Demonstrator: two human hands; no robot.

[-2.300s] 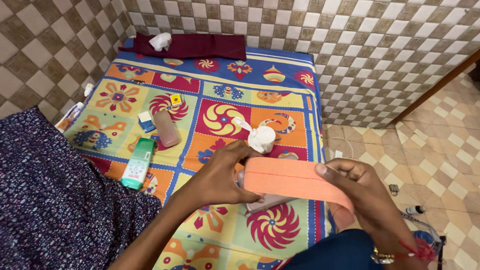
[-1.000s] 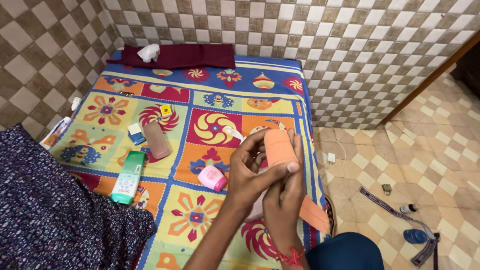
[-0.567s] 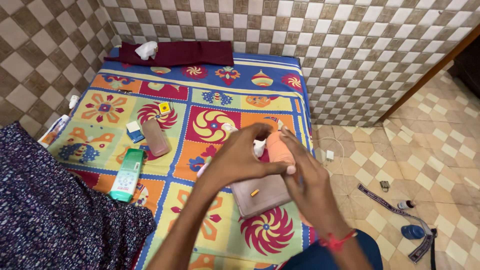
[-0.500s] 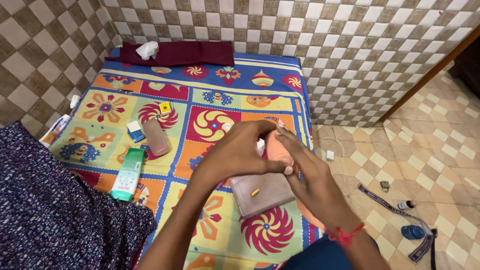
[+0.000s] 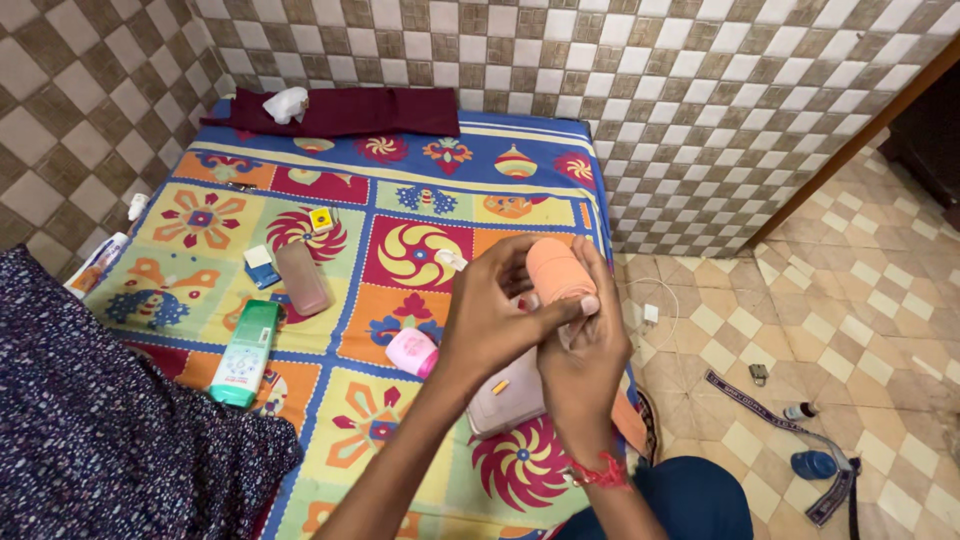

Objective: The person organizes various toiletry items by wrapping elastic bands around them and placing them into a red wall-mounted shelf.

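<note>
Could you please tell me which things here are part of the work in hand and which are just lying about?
In hand:
left hand
right hand
orange bandage roll

Lying about:
green bottle
pink jar
pinkish pouch
brown case
maroon cloth

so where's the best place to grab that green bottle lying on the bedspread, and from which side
Probably across the middle of the green bottle, coming straight down from above. It lies flat on the patterned bedspread, long axis running toward and away from the person, so its two long sides are exposed left and right. A grip spanning that narrower width should sit steadier than one at either end. Nothing crowds its sides.
</note>
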